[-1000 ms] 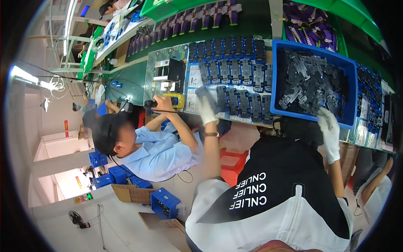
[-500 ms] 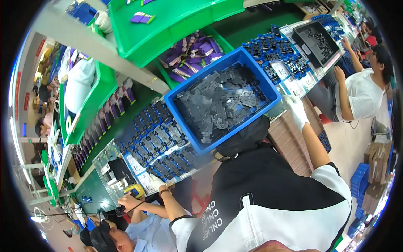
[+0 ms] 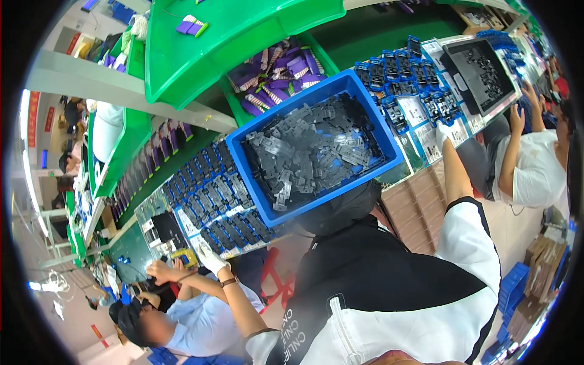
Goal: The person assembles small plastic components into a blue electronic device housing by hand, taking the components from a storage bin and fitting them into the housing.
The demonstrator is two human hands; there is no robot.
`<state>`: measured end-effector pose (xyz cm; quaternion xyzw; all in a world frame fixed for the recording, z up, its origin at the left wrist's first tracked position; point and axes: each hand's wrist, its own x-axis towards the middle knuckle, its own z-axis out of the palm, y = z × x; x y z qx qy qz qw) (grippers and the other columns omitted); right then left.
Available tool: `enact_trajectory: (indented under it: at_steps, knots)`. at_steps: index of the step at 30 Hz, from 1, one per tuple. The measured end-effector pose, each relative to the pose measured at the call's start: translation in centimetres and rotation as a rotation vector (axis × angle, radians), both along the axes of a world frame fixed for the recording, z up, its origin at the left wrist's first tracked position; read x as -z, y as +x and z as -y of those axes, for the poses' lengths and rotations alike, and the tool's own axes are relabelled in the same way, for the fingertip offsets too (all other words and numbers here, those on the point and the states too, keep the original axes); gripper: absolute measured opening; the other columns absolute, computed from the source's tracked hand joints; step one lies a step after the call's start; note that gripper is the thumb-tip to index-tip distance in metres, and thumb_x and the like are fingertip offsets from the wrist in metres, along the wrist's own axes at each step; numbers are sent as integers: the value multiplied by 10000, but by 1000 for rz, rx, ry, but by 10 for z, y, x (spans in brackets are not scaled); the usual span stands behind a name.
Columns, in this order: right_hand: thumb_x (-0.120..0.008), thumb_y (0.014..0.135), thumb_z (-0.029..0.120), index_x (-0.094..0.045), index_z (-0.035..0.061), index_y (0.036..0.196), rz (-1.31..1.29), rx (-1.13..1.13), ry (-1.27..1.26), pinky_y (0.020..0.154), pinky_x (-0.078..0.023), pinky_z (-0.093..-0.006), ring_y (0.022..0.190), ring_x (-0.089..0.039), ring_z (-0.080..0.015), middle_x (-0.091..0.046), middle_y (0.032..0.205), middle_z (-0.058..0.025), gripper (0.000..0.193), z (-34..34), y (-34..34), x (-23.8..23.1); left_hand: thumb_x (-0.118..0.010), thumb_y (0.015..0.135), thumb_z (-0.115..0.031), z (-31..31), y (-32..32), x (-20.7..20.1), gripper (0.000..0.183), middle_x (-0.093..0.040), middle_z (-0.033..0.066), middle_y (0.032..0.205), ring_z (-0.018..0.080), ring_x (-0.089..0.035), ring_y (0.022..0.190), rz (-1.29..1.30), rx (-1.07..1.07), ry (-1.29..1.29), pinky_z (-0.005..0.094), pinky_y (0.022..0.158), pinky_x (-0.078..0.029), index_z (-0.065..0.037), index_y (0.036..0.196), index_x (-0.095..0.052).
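My left hand (image 3: 212, 258), in a white glove, is beside the near edge of the left rows of blue-and-black plastic assemblies (image 3: 210, 198). Its fingers look stretched out, with nothing visible in them. On the other side, my white-gloved right hand (image 3: 444, 134) is at the near end of another group of blue-and-black assemblies (image 3: 439, 104). Its fingers are small and partly hidden against them, so I cannot see whether they grip one. Between my hands stands a blue bin (image 3: 275, 218), heaped with loose black and smoky clear plastic pieces (image 3: 307, 149).
Green trays (image 3: 243, 55) with purple-and-white pieces lie beyond the bin. A black tray (image 3: 477, 76) of small dark parts is at the far right. A co-worker in light blue (image 3: 204, 316) works close on my left; another in white (image 3: 535, 164) sits at right.
My right hand has moved from beside the bin's right edge up to the right-hand assemblies. My left hand has shifted slightly left. The view has turned a little.
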<state>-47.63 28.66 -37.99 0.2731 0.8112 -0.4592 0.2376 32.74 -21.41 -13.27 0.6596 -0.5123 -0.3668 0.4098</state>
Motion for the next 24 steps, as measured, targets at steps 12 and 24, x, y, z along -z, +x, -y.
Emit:
enact_trajectory:
  at_steps: [12,24]
  knots:
    - [-448,913,331,-626,-2,818,-713,-664,239,710,-437,-431,728,-586,-327,-610,742,-189,389,92,207,-272,-433,994,-362,-160,-233,-75,503,-436,159,1370,261,-475,1215,-824,474,357,427,1023,-387,-38,1376,-388]
    - [-460,938,371,-603,30,738,-234,-1377,-419,611,-459,-374,582,-603,-274,-586,592,-130,420,245,377,-336,-517,689,-801,-158,-262,-43,874,-560,122,1197,346,-514,1124,-1377,298,541,538,968,-423,-165,1288,-479]
